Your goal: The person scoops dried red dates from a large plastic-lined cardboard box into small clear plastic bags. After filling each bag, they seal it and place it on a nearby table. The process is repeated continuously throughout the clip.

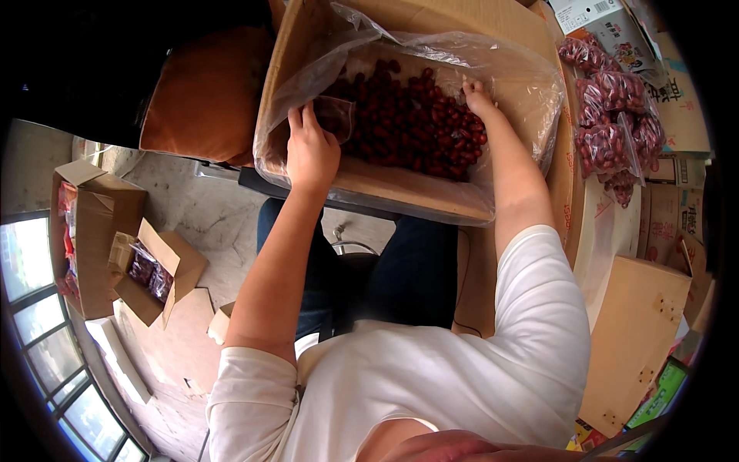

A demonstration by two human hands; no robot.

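Observation:
A large cardboard box (419,202) lined with a clear plastic sheet (531,92) stands in front of me. Inside it lies a heap of dark red dried jujubes (416,123), glossy and loose. At the box's left side my left hand (314,152) grips the edge of a small clear plastic bag (339,114), which hangs over the jujubes; its contents are hard to make out. My right hand (479,98) reaches in at the right of the heap, beside the liner. Its fingers are curled in, and whatever they hold is hidden.
Filled clear bags of jujubes (616,115) are piled to the right of the box, by a white carton (596,19). An open carton with packed bags (158,269) sits on the floor at left. A brown cushion (204,96) lies left of the box. Tall cartons (635,346) stand at right.

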